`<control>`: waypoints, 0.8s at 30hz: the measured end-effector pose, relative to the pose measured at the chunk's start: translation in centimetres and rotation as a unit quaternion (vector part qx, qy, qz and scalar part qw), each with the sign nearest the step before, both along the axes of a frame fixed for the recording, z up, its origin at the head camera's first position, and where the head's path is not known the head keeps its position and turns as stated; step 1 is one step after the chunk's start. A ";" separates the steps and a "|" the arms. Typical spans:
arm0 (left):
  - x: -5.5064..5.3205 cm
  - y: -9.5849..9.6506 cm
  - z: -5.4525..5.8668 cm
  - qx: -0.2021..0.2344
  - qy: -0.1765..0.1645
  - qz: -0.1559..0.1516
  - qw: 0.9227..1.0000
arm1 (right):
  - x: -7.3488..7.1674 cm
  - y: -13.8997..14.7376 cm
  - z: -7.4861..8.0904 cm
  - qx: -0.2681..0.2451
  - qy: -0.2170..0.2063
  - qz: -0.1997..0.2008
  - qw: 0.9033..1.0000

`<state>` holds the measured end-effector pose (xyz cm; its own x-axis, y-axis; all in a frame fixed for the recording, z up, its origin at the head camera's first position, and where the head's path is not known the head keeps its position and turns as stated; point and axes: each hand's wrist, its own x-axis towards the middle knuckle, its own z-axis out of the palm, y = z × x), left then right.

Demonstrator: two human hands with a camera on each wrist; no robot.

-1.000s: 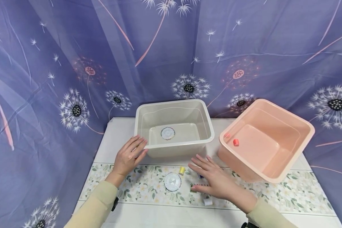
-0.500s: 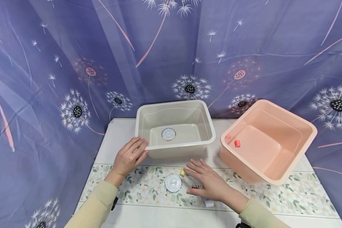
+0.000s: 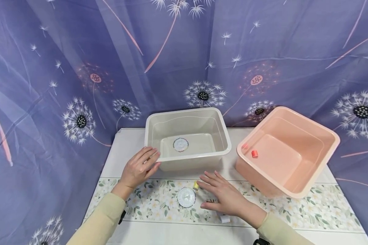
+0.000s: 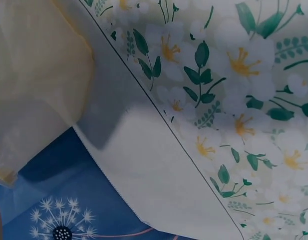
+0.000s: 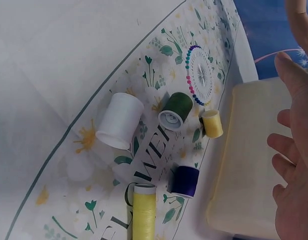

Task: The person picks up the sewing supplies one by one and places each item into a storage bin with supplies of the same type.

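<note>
My left hand [image 3: 140,168] rests its fingers on the front left corner of the grey bin [image 3: 190,163]; a round pin wheel [image 3: 181,144] lies inside that bin. My right hand [image 3: 223,197] is spread above the table, holding nothing. Below and beside it, the right wrist view shows a white thread spool [image 5: 120,120], a green spool [image 5: 177,107], a small yellow spool [image 5: 212,123], a dark blue spool [image 5: 185,181] and a taller yellow spool [image 5: 144,215]. Another pin wheel [image 3: 186,197] lies left of the right hand. From the head, that hand hides several spools.
A pink bin [image 3: 282,149] stands at the right with a red spool [image 3: 255,154] inside. A flowered strip [image 3: 312,207] runs across the white tablecloth [image 3: 171,234]. Behind the bins hangs a purple dandelion curtain [image 3: 171,61].
My right hand has shifted slightly left and toward me, then stayed almost still, its fingers spread throughout. The left hand has kept its place at the grey bin's corner.
</note>
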<state>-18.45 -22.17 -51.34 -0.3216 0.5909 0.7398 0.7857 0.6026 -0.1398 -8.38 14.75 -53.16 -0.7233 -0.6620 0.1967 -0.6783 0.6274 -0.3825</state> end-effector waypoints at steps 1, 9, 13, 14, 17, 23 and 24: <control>0.0 0.0 0.0 0.000 0.001 -0.002 1.000 | 0.0 0.0 0.0 0.000 0.000 0.001 1.000; -0.1 0.4 -0.4 0.007 0.001 0.004 1.000 | 0.1 0.0 -0.1 0.006 -0.006 0.000 1.000; 0.0 0.4 -0.7 0.019 0.002 0.005 1.000 | 0.2 -0.1 -0.1 0.008 -0.008 -0.002 1.000; 0.0 0.5 -0.8 0.023 0.003 0.004 1.000 | 0.2 -0.1 -0.1 0.009 -0.010 -0.002 1.000; 0.0 0.5 -0.9 0.029 0.003 0.003 1.000 | 0.2 -0.3 -0.1 0.008 -0.016 -0.002 1.000; 0.1 0.6 -1.0 0.034 -0.005 0.005 0.999 | 0.1 -0.6 -0.4 -0.006 -0.026 0.002 1.000; 0.1 0.6 -1.1 0.035 -0.006 0.005 0.999 | 0.1 -0.7 -0.5 -0.009 -0.025 0.004 1.000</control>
